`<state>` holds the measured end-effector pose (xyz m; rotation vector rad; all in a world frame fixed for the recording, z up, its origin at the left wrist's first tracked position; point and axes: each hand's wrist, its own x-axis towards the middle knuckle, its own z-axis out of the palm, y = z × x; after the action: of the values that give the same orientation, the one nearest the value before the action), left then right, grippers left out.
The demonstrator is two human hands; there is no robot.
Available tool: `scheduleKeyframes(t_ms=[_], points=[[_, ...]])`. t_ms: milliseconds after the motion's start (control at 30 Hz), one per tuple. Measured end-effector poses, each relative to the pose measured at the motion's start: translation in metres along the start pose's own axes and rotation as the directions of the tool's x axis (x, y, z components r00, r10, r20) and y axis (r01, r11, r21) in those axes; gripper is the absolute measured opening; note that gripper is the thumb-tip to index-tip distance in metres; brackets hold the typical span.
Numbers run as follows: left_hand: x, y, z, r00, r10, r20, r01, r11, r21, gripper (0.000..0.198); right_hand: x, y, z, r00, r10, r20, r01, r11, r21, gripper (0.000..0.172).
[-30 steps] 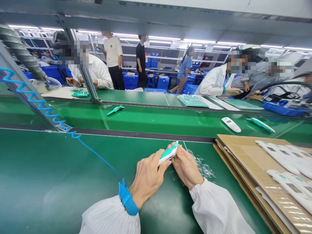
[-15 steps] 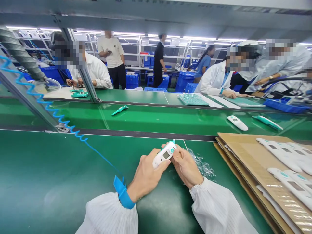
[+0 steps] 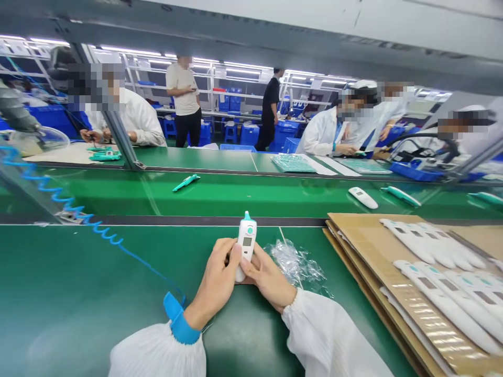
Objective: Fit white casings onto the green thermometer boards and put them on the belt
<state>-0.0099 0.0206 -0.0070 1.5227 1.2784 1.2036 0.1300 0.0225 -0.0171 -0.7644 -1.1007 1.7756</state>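
A white thermometer-like device with a teal tip, a teal button and a small grey screen stands nearly upright between my hands. My left hand, with a blue strap at its wrist, grips the device's left side, thumb along its front. On the lower right side my right hand holds it too, with the thumb on the front near the bottom. The fingers behind the device are mostly hidden. Crumpled clear plastic lies on the green table, just right of my right hand.
Stacked cardboard at the right bears several white devices. Another white device and teal pieces lie on the green strip beyond. A coiled blue cord runs to my left wrist. People in white coats sit opposite.
The device has turned from a rightward tilt to nearly upright, and my right hand has moved from its tip end down to its lower part. The head view has shifted a little.
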Motion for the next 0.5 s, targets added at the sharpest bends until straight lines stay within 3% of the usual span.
scheduleKeyframes(t_ms=[100, 233, 367, 500], points=[[0.002, -0.006, -0.002, 0.992, 0.036, -0.118, -0.018, 0.989, 0.145, 0.039, 0.003, -0.010, -0.008, 0.991, 0.060, -0.116, -0.066, 0.997, -0.048, 0.050], [0.007, -0.009, -0.005, 0.965, 0.008, -0.262, 0.037, 0.986, 0.164, 0.037, 0.023, -0.049, -0.030, 0.962, 0.132, -0.240, -0.155, 0.985, -0.080, 0.035], [0.009, -0.010, -0.005, 0.956, -0.023, -0.292, 0.058, 0.992, 0.109, 0.035, 0.078, -0.087, -0.056, 0.921, 0.123, -0.371, -0.198, 0.965, -0.171, 0.025], [0.007, -0.010, -0.003, 0.959, -0.015, -0.284, 0.043, 0.995, 0.091, 0.031, 0.133, -0.094, -0.088, 0.857, -0.009, -0.515, -0.188, 0.925, -0.330, 0.019]])
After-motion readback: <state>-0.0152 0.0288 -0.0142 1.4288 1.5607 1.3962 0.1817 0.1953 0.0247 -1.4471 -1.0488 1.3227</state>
